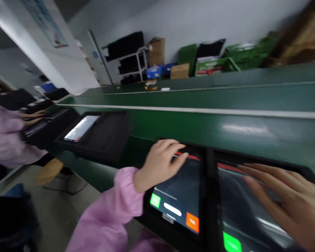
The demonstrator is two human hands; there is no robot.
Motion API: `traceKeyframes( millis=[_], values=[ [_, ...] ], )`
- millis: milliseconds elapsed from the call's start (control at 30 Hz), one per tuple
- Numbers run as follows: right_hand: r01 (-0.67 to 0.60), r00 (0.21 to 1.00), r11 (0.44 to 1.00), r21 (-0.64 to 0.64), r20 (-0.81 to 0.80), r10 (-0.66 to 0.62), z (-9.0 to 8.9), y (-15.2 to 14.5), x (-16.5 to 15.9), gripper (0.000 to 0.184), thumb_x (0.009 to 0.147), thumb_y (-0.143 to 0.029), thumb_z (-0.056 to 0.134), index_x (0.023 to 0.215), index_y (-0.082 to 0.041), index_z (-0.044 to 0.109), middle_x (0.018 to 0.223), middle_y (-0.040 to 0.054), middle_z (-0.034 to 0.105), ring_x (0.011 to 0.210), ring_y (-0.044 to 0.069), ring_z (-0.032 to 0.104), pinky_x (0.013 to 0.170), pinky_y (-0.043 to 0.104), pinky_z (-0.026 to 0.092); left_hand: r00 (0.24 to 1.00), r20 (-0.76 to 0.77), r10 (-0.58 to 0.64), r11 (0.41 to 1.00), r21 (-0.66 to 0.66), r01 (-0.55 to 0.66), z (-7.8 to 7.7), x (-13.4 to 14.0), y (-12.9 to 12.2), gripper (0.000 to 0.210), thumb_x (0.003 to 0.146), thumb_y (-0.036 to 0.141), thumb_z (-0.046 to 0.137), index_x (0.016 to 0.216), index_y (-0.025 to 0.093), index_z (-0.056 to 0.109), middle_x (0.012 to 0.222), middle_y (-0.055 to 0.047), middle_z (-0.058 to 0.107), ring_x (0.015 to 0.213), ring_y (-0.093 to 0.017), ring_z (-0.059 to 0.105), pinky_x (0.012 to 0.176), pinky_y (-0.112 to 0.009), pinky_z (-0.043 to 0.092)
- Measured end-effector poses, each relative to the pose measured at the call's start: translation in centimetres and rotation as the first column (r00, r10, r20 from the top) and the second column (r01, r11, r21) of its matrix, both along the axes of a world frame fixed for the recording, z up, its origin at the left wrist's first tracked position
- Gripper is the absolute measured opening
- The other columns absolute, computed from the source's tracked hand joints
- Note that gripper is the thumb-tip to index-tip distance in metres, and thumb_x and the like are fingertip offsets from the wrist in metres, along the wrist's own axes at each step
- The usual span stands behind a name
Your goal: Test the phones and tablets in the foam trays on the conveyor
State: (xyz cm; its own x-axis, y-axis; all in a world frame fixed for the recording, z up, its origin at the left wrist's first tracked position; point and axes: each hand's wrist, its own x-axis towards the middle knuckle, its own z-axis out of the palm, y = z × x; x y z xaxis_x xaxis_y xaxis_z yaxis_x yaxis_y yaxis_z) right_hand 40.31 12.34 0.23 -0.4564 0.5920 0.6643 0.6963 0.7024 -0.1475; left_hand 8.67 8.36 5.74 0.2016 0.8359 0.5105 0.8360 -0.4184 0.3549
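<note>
Sitting in the two compartments of a black tray (212, 196) at the near right are a left screen (183, 190) and a right screen (238, 210), both lit. The left hand (161, 161) lies over the left screen's far part, thumb and fingers parted; the right hand (291, 196) spreads loosely extended fingers over the right screen — contact unclear for both. Farther left, another black tray (107, 131) holds a bright screen (81, 128) — in its left part. Far off, a green crate (206, 65) holds red items (212, 70).
</note>
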Motion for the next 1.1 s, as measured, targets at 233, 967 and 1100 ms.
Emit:
traceKeyframes(
  millis=[233, 967, 1100],
  values=[
    [-0.128, 0.984, 0.980, -0.155, 0.099, 0.145, 0.7, -10.4, 0.5, 0.024, 0.109, -0.034, 0.051, 0.124, -0.027, 0.069, 0.117, 0.0037, 0.076, 0.109, 0.023, 0.070, 0.095, 0.040, 0.053, 0.984, -0.166, 0.070, 0.965, -0.237, -0.109, -6.5, -8.1, -12.4, 0.032, 0.109, 0.036, 0.055, 0.138, 0.028, 0.065, 0.131, -0.007, 0.071, 0.120, -0.024, 0.068, 0.100, -0.038, 0.060],
    [-0.083, 0.960, 0.975, -0.205, 0.245, 0.133, -0.1, -11.4, -0.4, 0.032, 0.113, -0.041, 0.046, 0.109, -0.031, 0.077, 0.128, 0.0038, 0.074, 0.115, 0.025, 0.067, 0.101, 0.048, 0.051, 0.991, -0.128, -0.048, 0.996, -0.084, 0.037, -8.3, -9.9, -6.3, 0.034, 0.110, 0.037, 0.052, 0.142, 0.029, 0.062, 0.137, -0.005, 0.069, 0.127, -0.023, 0.064, 0.109, -0.039, 0.052],
    [0.034, 0.961, 0.979, -0.199, 0.274, 0.023, 0.0, -4.6, -1.3, 0.037, 0.114, -0.043, 0.043, 0.117, -0.029, 0.078, 0.128, 0.0071, 0.073, 0.114, 0.025, 0.067, 0.101, 0.049, 0.052, 0.985, -0.165, -0.052, 0.992, -0.120, 0.033, -8.1, -7.8, 1.3, 0.038, 0.109, 0.047, 0.051, 0.135, 0.027, 0.069, 0.141, -0.009, 0.069, 0.131, -0.029, 0.063, 0.114, -0.053, 0.050]
  ],
)
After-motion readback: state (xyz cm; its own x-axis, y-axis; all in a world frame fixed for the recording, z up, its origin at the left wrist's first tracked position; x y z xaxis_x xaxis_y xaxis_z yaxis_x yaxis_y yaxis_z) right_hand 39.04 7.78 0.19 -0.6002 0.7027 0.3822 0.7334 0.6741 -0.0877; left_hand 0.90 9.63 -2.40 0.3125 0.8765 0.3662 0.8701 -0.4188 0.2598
